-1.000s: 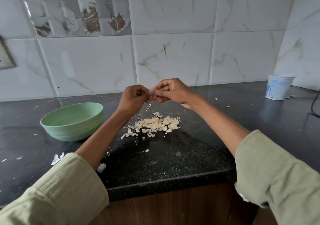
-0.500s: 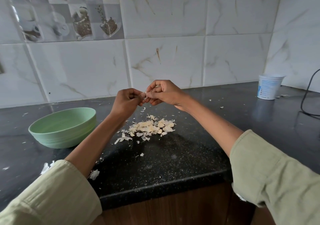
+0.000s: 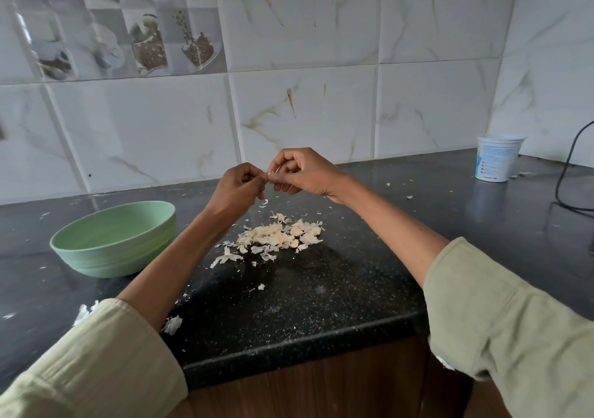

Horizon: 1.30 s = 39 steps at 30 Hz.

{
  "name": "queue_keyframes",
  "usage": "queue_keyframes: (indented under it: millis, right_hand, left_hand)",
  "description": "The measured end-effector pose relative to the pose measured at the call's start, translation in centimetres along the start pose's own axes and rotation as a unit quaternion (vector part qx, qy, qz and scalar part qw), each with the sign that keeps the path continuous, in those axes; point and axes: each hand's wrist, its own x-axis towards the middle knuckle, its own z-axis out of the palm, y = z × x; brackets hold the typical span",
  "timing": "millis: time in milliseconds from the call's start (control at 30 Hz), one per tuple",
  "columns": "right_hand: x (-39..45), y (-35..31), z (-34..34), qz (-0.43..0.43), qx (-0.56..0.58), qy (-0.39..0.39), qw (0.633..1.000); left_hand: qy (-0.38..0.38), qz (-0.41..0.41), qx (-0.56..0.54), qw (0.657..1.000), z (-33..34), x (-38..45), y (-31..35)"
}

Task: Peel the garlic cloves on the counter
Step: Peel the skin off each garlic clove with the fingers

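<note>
While the bowl point(image 3: 112, 240) sits at centre left on the counter point(image 3: 321, 305), the left hand point(image 3: 236, 187) and right hand point(image 3: 305, 171) meet above the frame's centre, each pinching one clove point(image 3: 271, 173), of which only a sliver shows between the fingertips. Below them lies the pile point(image 3: 279, 236) of cloves and skins; how many remain unpeeled cannot be told. A tub point(image 3: 496, 158) stands at far right. For a clean peel, one hand should probably steady the clove while the other lifts the loosened skin from an end, letting scraps fall onto the pile.
</note>
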Motion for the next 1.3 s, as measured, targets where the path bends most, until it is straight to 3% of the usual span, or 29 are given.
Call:
queue_keyframes:
  millis: [267,367,500,767,933,1300]
  right_hand:
    - [0.1,-0.5,0.0,0.038,0.132,-0.024,0.99]
    - [0.2,-0.5,-0.3,0.046,0.158,-0.023,0.986]
    - [0.1,-0.4,-0.8,0.057,0.17,-0.025,0.983]
    - [0.0,-0.1,-1.3,0.054,0.117,-0.015,0.992]
    - [0.2,-0.1,-1.0,0.045,0.108,-0.015,0.993]
    - [-0.2,-0.5,-1.3,-0.06,-0.018,0.007,0.998]
  left_hand:
    - [-0.006,-0.023,-0.112,0.993,-0.2,0.1,0.6]
    - [-0.001,-0.014,-0.101,0.995,-0.1,-0.1,0.9]
    - [-0.012,0.006,-0.01,1.0,0.2,-0.3,1.0]
    - [-0.048,0.072,0.109,0.99,0.1,-0.5,0.5]
    - [-0.038,0.044,0.023,0.998,0.2,-0.6,1.1]
    - [0.021,0.057,0.046,0.997,0.0,-0.4,0.9]
